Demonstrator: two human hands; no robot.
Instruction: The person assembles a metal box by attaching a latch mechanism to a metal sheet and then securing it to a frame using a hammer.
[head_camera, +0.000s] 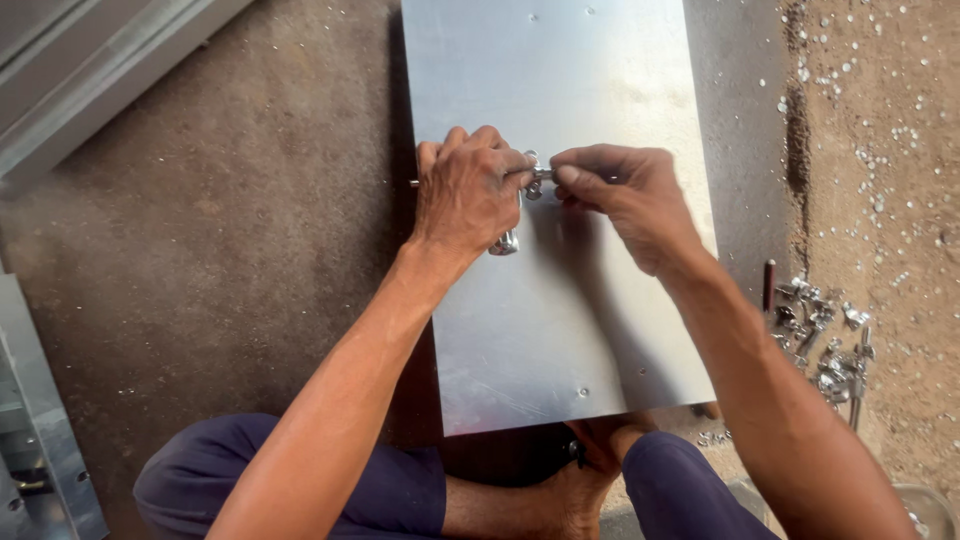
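On the metal sheet (560, 320), my left hand (468, 195) and right hand (625, 195) grip the half-fitted shiny latch (520, 200), loose hardware (825, 340) waiting right.

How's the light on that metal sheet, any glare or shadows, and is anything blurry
Head view: soft daylight, mild sheen on the metal sheet, no harsh glare; hand shadows fall below the left hand and right hand; focus sharp, slightly soft at the edges.

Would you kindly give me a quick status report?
Left hand and right hand pinching a small shiny metal fitting over the flat aluminium sheet. Nothing obstructing.
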